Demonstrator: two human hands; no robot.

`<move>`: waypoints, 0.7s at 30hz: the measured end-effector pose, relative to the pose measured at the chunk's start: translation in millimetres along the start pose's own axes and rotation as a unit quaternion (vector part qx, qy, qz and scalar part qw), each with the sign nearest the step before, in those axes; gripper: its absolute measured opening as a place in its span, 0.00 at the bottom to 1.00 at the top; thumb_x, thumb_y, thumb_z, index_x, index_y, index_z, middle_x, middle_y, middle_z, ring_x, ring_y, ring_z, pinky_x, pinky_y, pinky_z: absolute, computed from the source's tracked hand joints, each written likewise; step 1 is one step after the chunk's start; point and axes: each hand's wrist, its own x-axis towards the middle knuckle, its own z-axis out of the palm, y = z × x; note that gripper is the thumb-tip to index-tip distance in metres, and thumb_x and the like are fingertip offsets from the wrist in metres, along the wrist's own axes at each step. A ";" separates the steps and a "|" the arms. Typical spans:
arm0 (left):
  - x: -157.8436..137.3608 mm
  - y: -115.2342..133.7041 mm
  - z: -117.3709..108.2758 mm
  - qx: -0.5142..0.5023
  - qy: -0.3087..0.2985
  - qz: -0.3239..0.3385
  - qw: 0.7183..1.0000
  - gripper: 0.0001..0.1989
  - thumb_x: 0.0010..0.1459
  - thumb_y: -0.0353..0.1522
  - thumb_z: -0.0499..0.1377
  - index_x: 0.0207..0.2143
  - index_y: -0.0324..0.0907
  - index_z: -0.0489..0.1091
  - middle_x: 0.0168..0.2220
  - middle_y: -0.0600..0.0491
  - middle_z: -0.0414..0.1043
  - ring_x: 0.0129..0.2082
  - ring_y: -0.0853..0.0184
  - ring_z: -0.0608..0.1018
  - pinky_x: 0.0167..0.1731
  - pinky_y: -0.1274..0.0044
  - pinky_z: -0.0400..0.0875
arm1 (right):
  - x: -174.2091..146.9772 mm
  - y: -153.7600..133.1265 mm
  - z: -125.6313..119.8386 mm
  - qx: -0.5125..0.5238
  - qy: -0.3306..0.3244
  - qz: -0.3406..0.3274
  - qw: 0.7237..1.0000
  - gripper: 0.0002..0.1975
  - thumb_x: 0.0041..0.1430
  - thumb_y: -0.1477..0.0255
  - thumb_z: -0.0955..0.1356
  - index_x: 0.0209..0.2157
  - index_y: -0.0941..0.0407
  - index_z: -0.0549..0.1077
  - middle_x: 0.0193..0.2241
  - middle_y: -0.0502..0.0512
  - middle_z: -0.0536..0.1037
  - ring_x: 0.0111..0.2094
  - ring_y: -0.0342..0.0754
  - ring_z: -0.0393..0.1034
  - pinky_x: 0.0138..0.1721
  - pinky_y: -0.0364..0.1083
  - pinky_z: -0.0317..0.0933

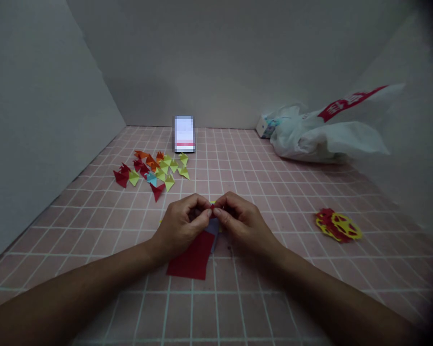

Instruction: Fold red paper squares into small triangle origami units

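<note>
My left hand (182,223) and my right hand (241,221) meet at the middle of the table, thumbs and forefingers pinched together. Between the fingertips is a small folded piece of red paper (212,208), mostly covered by the fingers. Flat below my left hand lies a red paper sheet (191,259), partly over a pale purple sheet (213,228). Slivers of yellow show behind the hands; what they belong to is hidden.
Several small folded paper figures (160,170), red, orange, yellow and blue, are grouped at the left. Behind them a phone (184,134) stands upright. On the right are red and yellow paper cutouts (339,226), a white plastic bag (310,137) and a small box (264,126).
</note>
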 end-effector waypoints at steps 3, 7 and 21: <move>-0.2 0.8 -1.0 -0.020 -0.010 -0.004 1.000 0.04 0.59 0.30 0.56 0.32 0.40 0.69 0.27 0.56 0.70 0.26 0.71 0.71 0.26 0.80 0.65 | -0.7 -0.4 0.4 0.027 -0.022 0.016 0.999 0.08 0.64 0.71 0.64 0.29 0.55 0.68 0.22 0.47 0.67 0.25 0.42 0.61 0.27 0.42 0.55; -0.6 3.2 -3.3 -0.030 -0.027 0.002 0.999 0.08 0.63 0.34 0.55 0.32 0.40 0.68 0.27 0.56 0.69 0.26 0.70 0.71 0.26 0.79 0.64 | -3.7 -1.6 2.1 0.010 -0.019 0.015 1.000 0.08 0.65 0.69 0.64 0.30 0.55 0.68 0.20 0.46 0.66 0.22 0.42 0.60 0.25 0.42 0.53; -0.7 0.2 -2.2 0.000 -0.059 0.022 0.998 0.10 0.66 0.34 0.51 0.32 0.41 0.65 0.25 0.57 0.66 0.25 0.71 0.69 0.28 0.77 0.62 | -5.8 -1.3 3.8 0.045 -0.014 0.008 0.999 0.08 0.64 0.72 0.64 0.29 0.55 0.67 0.21 0.46 0.67 0.22 0.41 0.61 0.25 0.42 0.55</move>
